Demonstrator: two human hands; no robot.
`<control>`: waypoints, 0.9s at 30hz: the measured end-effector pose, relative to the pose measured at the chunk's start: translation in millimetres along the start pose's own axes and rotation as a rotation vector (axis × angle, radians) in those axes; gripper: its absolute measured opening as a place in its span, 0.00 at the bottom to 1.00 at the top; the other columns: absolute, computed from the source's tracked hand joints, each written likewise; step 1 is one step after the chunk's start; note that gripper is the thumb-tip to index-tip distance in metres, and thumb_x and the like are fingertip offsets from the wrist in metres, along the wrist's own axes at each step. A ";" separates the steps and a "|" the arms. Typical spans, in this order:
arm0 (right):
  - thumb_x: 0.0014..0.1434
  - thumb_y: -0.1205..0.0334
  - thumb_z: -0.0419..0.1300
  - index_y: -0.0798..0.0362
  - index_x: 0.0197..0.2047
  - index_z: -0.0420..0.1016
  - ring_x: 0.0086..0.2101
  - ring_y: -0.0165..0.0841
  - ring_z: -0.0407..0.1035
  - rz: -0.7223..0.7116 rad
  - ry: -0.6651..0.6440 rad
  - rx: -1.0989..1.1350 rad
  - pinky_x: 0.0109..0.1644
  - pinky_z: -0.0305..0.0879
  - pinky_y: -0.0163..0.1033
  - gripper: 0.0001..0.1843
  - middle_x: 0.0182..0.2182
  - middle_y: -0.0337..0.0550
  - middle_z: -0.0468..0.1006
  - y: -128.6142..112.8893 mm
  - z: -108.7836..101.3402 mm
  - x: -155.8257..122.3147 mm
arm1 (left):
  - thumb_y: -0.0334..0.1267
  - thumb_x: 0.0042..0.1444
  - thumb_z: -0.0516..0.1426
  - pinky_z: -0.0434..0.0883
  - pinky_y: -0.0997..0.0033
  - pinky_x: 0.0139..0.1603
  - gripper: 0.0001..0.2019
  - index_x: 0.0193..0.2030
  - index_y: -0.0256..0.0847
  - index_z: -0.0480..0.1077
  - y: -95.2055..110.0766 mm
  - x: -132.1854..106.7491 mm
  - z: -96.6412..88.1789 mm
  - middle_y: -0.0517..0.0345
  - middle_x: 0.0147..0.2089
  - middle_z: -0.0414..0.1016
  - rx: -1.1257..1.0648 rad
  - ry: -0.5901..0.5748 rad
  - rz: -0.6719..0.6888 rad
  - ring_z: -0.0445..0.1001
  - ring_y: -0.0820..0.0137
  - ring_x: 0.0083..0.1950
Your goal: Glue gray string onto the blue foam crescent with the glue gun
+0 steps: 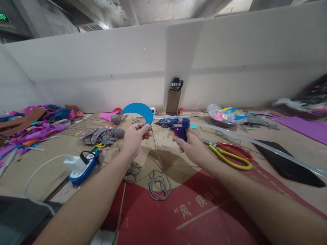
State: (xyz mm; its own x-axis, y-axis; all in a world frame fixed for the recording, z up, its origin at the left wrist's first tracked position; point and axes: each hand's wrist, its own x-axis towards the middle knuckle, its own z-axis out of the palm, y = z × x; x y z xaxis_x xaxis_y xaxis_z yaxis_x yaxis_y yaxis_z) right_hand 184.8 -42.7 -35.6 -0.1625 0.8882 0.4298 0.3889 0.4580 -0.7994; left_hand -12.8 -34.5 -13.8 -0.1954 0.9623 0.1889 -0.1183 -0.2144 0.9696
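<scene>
My left hand (135, 137) is closed, pinching the lower end of a blue crescent-shaped foam piece (139, 109) together with a grey cord (158, 160) that hangs down to loose coils (158, 185) on the table. My right hand (190, 144) grips a blue hot glue gun (176, 125), its red light lit. The gun's nozzle points left, very close to the crescent's tip and my left fingers. A long clear glue stick (255, 144) trails from the back of the gun to the right.
Yellow and red scissors (231, 156) lie right of my right hand, a black sheet (288, 163) beyond them. A blue-and-white device (83, 166) with a cable sits at left. Felt scraps (33, 124), a brown bottle (174, 97), a bowl of scraps (224, 115) and a purple sheet (306, 127) line the back.
</scene>
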 end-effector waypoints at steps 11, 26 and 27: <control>0.58 0.56 0.55 0.56 0.38 0.67 0.25 0.36 0.71 0.306 -0.203 -0.394 0.29 0.63 0.38 0.12 0.29 0.51 0.77 39.3 -3.2 18.2 | 0.45 0.46 0.62 0.59 0.76 0.22 0.14 0.34 0.35 0.74 -9.5 -9.5 7.5 0.58 0.23 0.72 0.282 -0.023 0.106 0.66 0.76 0.23; 0.51 0.58 0.60 0.48 0.42 0.59 0.37 0.31 0.69 0.132 -0.170 0.716 0.45 0.65 0.41 0.16 0.34 0.39 0.72 -18.2 32.0 1.2 | 0.38 0.49 0.59 0.61 0.74 0.30 0.05 0.29 0.38 0.73 0.7 -26.4 18.6 0.60 0.28 0.71 0.605 -0.007 0.415 0.64 0.75 0.27; 0.51 0.58 0.60 0.48 0.41 0.59 0.33 0.30 0.68 0.166 -0.188 0.760 0.42 0.66 0.41 0.16 0.30 0.36 0.70 -19.7 34.0 0.6 | 0.38 0.49 0.59 0.62 0.74 0.30 0.05 0.30 0.38 0.74 1.8 -27.7 19.5 0.60 0.28 0.71 0.606 -0.007 0.405 0.65 0.75 0.28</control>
State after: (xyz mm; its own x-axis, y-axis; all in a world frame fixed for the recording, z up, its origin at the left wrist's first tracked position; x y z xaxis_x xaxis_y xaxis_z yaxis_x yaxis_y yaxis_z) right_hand 146.3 -49.9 -33.9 -0.3330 0.9075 0.2561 -0.2915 0.1592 -0.9432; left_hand 11.5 -58.3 -14.2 -0.1033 0.8288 0.5499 0.5224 -0.4252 0.7391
